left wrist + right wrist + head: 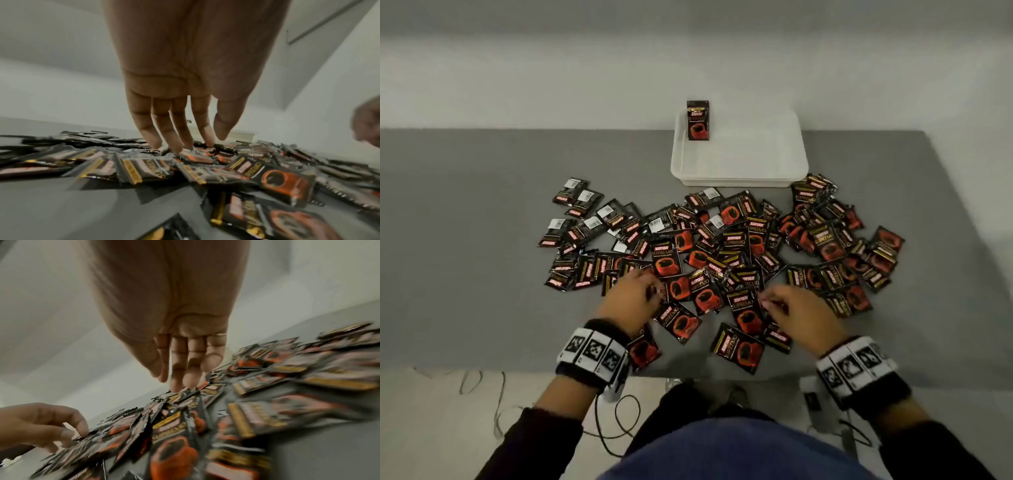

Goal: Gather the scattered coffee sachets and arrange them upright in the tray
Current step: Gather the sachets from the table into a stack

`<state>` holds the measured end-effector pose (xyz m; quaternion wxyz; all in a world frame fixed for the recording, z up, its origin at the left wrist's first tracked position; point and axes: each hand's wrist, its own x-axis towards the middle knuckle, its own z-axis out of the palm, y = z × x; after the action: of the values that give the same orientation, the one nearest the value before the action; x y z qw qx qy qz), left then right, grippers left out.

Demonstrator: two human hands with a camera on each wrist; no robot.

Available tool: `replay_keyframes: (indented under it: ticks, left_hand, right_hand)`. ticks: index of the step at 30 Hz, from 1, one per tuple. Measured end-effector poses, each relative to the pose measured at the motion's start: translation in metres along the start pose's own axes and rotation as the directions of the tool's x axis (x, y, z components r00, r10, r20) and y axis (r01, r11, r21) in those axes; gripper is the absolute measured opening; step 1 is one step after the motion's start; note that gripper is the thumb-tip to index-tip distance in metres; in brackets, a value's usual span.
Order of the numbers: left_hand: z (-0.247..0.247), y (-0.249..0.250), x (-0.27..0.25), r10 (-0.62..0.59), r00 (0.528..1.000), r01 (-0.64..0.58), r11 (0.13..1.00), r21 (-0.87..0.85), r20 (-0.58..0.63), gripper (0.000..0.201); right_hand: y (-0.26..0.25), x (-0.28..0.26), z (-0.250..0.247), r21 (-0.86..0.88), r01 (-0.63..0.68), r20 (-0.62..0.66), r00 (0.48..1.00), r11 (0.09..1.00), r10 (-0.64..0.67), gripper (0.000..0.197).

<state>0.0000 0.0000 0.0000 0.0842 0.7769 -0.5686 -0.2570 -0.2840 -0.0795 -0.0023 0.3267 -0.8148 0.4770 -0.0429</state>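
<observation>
hands (pixel 717 301) apart, fingers extended onto scattered sachets (pixel 722 246), one sachet (pixel 698 120) upright in tray (pixel 756 164)

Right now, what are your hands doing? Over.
Left hand open, fingertips on sachets. Right hand likewise. One sachet upright in tray. Nothing blocking.

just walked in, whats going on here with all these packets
A person is sorting coffee sachets strewn flat across a grey table. Both hands are down in the pile: the left hand and the right hand each touch sachets with their fingertips. The white tray behind holds one upright sachet so far.
</observation>
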Motion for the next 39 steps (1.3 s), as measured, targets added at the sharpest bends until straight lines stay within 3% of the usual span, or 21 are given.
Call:
replay_keyframes:
  ticks: [3, 5, 7, 9, 13, 16, 19, 23, 27, 32, 35, 37, 39]
  left_hand:
    - [-0.002, -0.006, 0.024, -0.053, 0.997, 0.044, 0.988, 0.146, 0.056, 0.046]
    - [-0.001, -0.008, 0.035, -0.066, 0.992, 0.044, 0.980, 0.192, 0.111, 0.058]
    - [0.000, -0.012, 0.043, -0.038, 0.991, 0.014, 0.982, 0.186, 0.127, 0.057]
    - [-0.001, -0.016, 0.048, 0.009, 0.991, -0.026, 0.991, 0.128, 0.134, 0.052]
    - [-0.003, -0.024, 0.054, 0.055, 0.989, -0.045, 0.996, -0.072, 0.138, 0.056]
    - [-0.009, -0.033, 0.056, 0.046, 0.994, -0.006, 0.931, -0.365, 0.099, 0.061]
    - [-0.024, -0.039, 0.062, 0.028, 0.997, 0.017, 0.843, -0.538, 0.075, 0.041]
    - [-0.042, -0.028, 0.088, 0.096, 0.995, -0.087, 0.909, -0.407, 0.001, 0.012]
    - [-0.038, -0.009, 0.115, 0.151, 0.988, -0.149, 0.983, -0.112, 0.010, 0.018]
    - [-0.020, -0.004, 0.125, 0.040, 0.995, -0.053, 0.989, 0.140, 0.089, 0.020]
    - [-0.015, -0.004, 0.123, 0.028, 0.997, -0.041, 0.984, 0.176, 0.075, 0.018]
    - [-0.017, -0.004, 0.122, 0.047, 0.997, -0.056, 0.984, 0.167, 0.053, 0.018]
    - [-0.023, -0.002, 0.119, 0.083, 0.996, -0.082, 0.995, 0.047, -0.015, 0.014]
  right_hand:
    - [-0.036, 0.040, 0.017, -0.021, -0.051, -0.115, 0.992, 0.998, 0.048, 0.034]
    - [-0.054, 0.061, 0.032, -0.067, -0.111, -0.109, 0.989, 0.992, 0.103, 0.058]
    - [-0.061, 0.075, 0.045, -0.115, -0.201, -0.065, 0.979, 0.973, 0.195, 0.078]
    - [-0.065, 0.083, 0.054, -0.194, -0.253, -0.038, 0.967, 0.948, 0.251, 0.083]
    - [-0.065, 0.088, 0.063, -0.091, -0.296, -0.061, 0.955, 0.951, 0.291, 0.074]
    - [-0.061, 0.091, 0.060, 0.084, -0.325, -0.091, 0.939, 0.942, 0.332, 0.064]
    - [-0.055, 0.094, 0.051, 0.239, -0.335, -0.109, 0.923, 0.911, 0.368, 0.045]
    - [-0.047, 0.098, 0.035, 0.376, -0.327, -0.069, 0.923, 0.867, 0.378, 0.034]
    - [-0.043, 0.102, 0.010, 0.546, -0.285, 0.015, 0.943, 0.788, 0.331, 0.033]
    - [-0.028, 0.106, -0.017, 0.638, -0.185, -0.049, 0.959, 0.747, 0.280, 0.047]
    - [-0.019, 0.106, -0.033, 0.716, -0.156, -0.103, 0.941, 0.680, 0.324, 0.043]
    - [-0.014, 0.106, -0.039, 0.649, -0.156, -0.137, 0.939, 0.745, 0.316, 0.022]
    - [-0.013, 0.105, -0.040, 0.617, -0.199, -0.080, 0.947, 0.762, 0.312, 0.011]
